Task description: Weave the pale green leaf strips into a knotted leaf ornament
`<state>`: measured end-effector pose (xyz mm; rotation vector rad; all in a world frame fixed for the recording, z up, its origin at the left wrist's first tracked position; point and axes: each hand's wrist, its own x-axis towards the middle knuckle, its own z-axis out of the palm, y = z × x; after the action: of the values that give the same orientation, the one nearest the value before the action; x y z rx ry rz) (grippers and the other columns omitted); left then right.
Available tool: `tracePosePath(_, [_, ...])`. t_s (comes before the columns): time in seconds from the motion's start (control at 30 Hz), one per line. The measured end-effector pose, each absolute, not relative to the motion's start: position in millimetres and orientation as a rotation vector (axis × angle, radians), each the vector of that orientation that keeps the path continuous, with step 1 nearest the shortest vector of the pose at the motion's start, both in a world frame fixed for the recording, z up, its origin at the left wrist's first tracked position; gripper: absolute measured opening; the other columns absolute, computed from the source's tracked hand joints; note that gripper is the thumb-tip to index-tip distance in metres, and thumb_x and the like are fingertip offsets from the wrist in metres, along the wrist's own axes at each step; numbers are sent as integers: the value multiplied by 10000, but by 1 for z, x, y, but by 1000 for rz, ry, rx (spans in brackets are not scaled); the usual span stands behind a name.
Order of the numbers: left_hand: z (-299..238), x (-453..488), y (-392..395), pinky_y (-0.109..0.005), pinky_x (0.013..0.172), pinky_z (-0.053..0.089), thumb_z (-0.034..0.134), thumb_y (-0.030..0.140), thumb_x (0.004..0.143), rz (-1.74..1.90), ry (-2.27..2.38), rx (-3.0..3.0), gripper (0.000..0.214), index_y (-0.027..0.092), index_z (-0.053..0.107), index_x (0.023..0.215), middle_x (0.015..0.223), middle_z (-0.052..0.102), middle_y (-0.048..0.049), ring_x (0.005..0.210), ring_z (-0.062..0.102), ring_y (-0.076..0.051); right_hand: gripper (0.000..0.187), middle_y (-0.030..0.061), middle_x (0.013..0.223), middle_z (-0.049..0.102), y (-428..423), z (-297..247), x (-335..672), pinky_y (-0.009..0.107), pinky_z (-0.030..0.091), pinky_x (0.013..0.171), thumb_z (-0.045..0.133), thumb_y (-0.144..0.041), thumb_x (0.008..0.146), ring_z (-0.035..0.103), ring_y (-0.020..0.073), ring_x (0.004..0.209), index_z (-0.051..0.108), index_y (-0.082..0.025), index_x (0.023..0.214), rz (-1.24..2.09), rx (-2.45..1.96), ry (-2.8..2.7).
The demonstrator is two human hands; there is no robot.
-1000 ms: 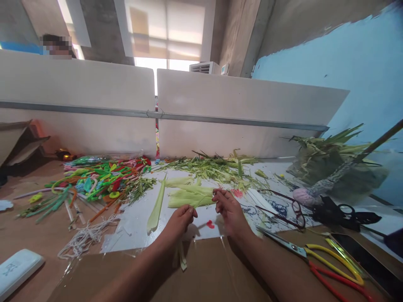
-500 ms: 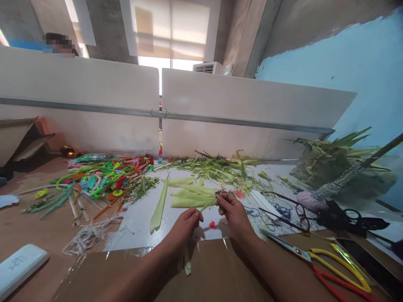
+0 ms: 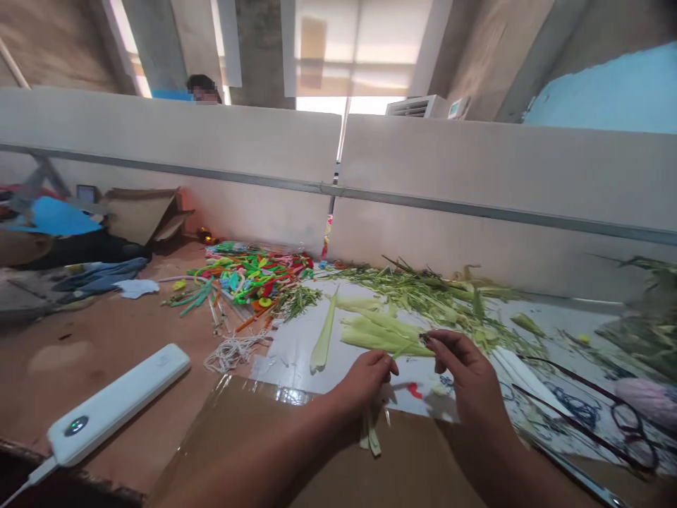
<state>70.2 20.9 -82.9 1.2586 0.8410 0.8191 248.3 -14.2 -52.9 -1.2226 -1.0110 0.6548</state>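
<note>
My left hand is closed in a pinch on a narrow pale-green corn husk strip. Pale strip ends hang below that hand. Fingers and thumb of my right hand are pinched together at the strip's other end, by a small dark tip. Just behind the hands, wide corn husk leaves lie on the white sheet; I cannot tell whether the strip is joined to them. A single husk leaf lies to their left. Under the hands is a red scrap.
Colourful pipe cleaners and white string lie left. A white power bank with a cable sits near the front. Husk scraps line the white partition. Eyeglasses and partly visible scissors lie right.
The view has turned left, so the table's contents sit further right and the whole power bank shows. Both hands keep their pinch on the strip, nearly in the same place over the sheet.
</note>
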Motion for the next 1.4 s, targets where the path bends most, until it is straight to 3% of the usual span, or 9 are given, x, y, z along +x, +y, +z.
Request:
tracePosePath(0.17, [-79,69,20,-255,543,252,557,442,841,848,785,1231,266,193,617,772,628,419,32,572,356,-139,330,-5,763,618,-11,-42,247,279,377,575,834,-457,700,455,148,615,731,-227,913,676,-1226,-989])
tracePosePath(0.4, [-79,71,24,-254,510,188,575,664,824,790,695,1228,477,189,619,832,623,385,51,525,279,-115,412,26,885,652,-5,-41,251,282,403,609,819,-492,701,498,171,704,751,-232,1013,676,-1239,-966])
tracePosePath(0.53, [-78,72,22,-252,506,184,582,720,797,758,719,1219,536,187,621,845,620,382,57,513,271,-107,337,27,776,639,-3,-51,254,286,381,591,841,-479,661,472,169,664,760,-205,839,688,-1263,-995])
tracePosePath(0.63, [-75,72,20,-248,514,204,581,713,810,750,730,1231,529,186,617,854,611,381,59,521,288,-110,297,4,701,604,-3,-51,256,284,368,582,834,-470,670,439,155,623,734,-204,759,651,-1254,-996])
tracePosePath(0.9, [-75,71,17,-235,514,220,617,681,813,797,752,1144,492,191,613,863,630,400,55,535,334,-111,278,5,733,631,-12,-41,252,289,406,599,824,-455,694,483,166,644,714,-216,783,605,-1207,-1020])
tracePosePath(1.07, [-74,72,17,-216,493,197,628,630,828,796,746,1066,442,189,602,852,604,378,66,508,317,-99,265,-21,721,615,-14,-43,247,282,408,572,819,-443,727,478,138,568,687,-227,802,710,-1114,-999])
tracePosePath(1.23, [-71,73,14,-197,470,185,663,543,822,775,721,959,358,197,588,875,603,376,75,481,285,-80,317,6,839,688,-16,-44,240,284,438,571,810,-485,742,497,123,547,683,-226,874,859,-1053,-939])
tracePosePath(1.4, [-67,72,10,-180,465,231,673,499,833,778,696,928,315,200,595,895,615,395,75,473,311,-72,394,22,887,699,-15,-49,230,274,450,561,864,-470,675,493,122,567,714,-234,953,1025,-1044,-877])
